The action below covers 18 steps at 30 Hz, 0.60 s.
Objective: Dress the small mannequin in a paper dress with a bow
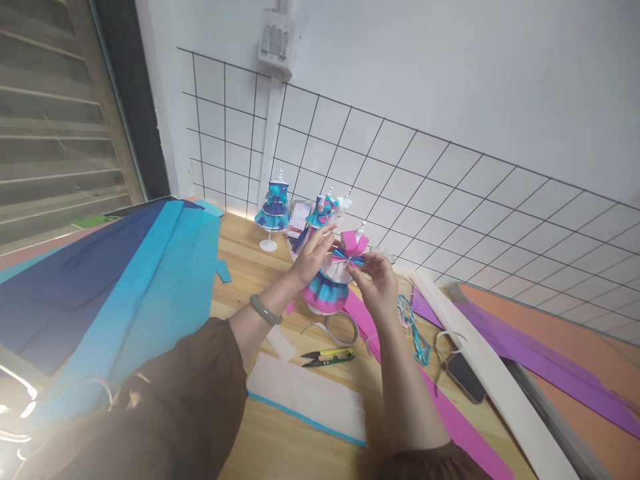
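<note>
A small dress form wears a paper dress with a pink band (354,243) at its chest, a white waist part, and a ruffled skirt (326,293) in blue and pink. A pleated bow (345,257) in blue and pink lies across its front. My right hand (376,273) pinches the bow near its middle and right end. On the other side, my left hand (316,257) has its fingers stretched out beside the bow's left end; whether they touch it is hard to see. Behind stand a blue dress form (273,208) and another dressed form (325,212).
On the wooden table (240,253) lie thread snips (329,357), a tape roll (343,329), a white strip with a blue edge (307,399), a pink strip (455,417), blue ribbon (419,343) and a phone (465,379). Blue sheets (120,280) cover the left. A wire grid (367,150) stands behind.
</note>
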Motion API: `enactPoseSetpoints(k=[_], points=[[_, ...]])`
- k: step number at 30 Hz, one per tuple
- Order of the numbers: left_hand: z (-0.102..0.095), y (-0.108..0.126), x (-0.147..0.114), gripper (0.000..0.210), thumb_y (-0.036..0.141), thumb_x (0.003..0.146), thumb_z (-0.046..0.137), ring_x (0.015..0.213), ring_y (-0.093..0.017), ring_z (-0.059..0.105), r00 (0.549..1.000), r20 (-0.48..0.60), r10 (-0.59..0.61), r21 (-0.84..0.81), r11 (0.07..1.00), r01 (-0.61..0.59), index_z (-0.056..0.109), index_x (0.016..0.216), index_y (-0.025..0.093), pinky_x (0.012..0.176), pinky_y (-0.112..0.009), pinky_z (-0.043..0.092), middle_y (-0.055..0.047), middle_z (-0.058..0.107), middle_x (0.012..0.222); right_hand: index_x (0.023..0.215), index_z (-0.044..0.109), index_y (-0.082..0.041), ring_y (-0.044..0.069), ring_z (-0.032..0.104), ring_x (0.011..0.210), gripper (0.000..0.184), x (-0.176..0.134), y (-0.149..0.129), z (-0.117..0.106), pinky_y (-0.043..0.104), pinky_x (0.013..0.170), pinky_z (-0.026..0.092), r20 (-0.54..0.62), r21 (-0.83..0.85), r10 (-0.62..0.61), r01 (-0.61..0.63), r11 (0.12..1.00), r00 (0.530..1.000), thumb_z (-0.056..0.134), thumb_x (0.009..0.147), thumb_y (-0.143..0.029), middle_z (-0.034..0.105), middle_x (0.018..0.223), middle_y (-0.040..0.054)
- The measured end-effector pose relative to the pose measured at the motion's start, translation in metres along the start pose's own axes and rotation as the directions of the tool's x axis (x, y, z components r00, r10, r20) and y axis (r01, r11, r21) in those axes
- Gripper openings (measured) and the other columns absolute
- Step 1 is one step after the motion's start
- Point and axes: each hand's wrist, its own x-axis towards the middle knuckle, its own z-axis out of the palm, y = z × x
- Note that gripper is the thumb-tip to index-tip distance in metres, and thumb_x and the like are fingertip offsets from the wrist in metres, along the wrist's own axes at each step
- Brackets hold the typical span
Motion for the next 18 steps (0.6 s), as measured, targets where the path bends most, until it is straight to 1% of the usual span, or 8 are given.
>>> enactPoseSetpoints(k=[3,7,9,12,14,15,18], points=[[-0.001,0.001,0.001,0.046,0.044,0.089,0.042,0.098,-0.018,0.059,0.999,-0.04,0.015,0.013,1.0,-0.015,0.045,0.126,0.018,0.089,-0.032,0.044,-0.009,0.064,0.102,0.101,0.053,-0.022,0.018,0.057,0.085,0.039,0.001,0.0,-0.001,0.036,0.077,0.048,-0.003,0.007,-0.008,0.008,1.0,1.0,0.07,0.07,-0.038,0.06,0.095,0.0053],[-0.002,0.002,0.002,0.045,0.046,0.088,0.042,0.084,-0.017,0.062,0.994,-0.102,0.036,0.033,0.999,-0.033,0.048,0.122,0.018,0.083,-0.032,0.047,-0.008,0.065,0.093,0.103,0.054,-0.022,0.019,0.058,0.087,0.039,0.001,-0.004,-0.005,0.035,0.077,0.048,-0.035,0.016,0.014,-0.014,1.0,0.999,0.069,0.071,-0.038,0.06,0.094,0.0054],[-0.003,0.002,0.003,0.044,0.047,0.088,0.043,0.081,-0.016,0.062,0.99,-0.13,0.052,0.034,0.998,-0.048,0.049,0.119,0.017,0.081,-0.032,0.047,-0.007,0.065,0.09,0.104,0.054,-0.021,0.019,0.059,0.088,0.037,0.002,-0.008,-0.009,0.035,0.077,0.048,-0.07,0.057,0.033,-0.029,0.998,0.997,0.067,0.073,-0.038,0.061,0.094,0.0061],[-0.004,0.002,0.005,0.04,0.046,0.088,0.043,0.079,-0.015,0.062,0.978,-0.191,0.078,0.037,0.997,-0.072,0.051,0.115,0.018,0.08,-0.031,0.048,-0.007,0.065,0.087,0.102,0.055,-0.02,0.018,0.06,0.086,0.032,0.005,-0.018,-0.016,0.034,0.075,0.048,-0.167,0.09,0.057,-0.042,0.995,0.984,0.062,0.078,-0.04,0.062,0.094,0.007],[-0.004,0.002,0.006,0.039,0.046,0.088,0.042,0.079,-0.015,0.062,0.969,-0.229,0.091,0.04,0.996,-0.084,0.052,0.113,0.018,0.079,-0.031,0.048,-0.006,0.064,0.085,0.1,0.057,-0.019,0.019,0.06,0.087,0.031,0.011,-0.029,-0.019,0.034,0.075,0.048,-0.207,0.041,0.048,-0.04,0.998,0.977,0.059,0.079,-0.042,0.062,0.094,0.0079],[-0.005,0.002,0.007,0.038,0.046,0.088,0.042,0.08,-0.015,0.062,0.965,-0.243,0.095,0.041,0.995,-0.087,0.053,0.112,0.018,0.079,-0.031,0.048,-0.006,0.064,0.085,0.099,0.059,-0.018,0.02,0.06,0.088,0.031,0.016,-0.036,-0.021,0.034,0.075,0.048,-0.207,-0.005,0.03,-0.032,0.999,0.978,0.058,0.08,-0.043,0.063,0.094,0.0083],[-0.005,0.005,0.007,0.037,0.046,0.088,0.041,0.083,-0.016,0.061,0.957,-0.27,0.101,0.044,0.995,-0.092,0.053,0.11,0.019,0.08,-0.031,0.048,-0.006,0.064,0.084,0.093,0.064,-0.018,0.02,0.06,0.085,0.033,0.035,-0.057,-0.022,0.033,0.07,0.047,-0.138,-0.176,-0.045,0.02,0.984,0.989,0.056,0.08,-0.048,0.065,0.092,0.0085]])
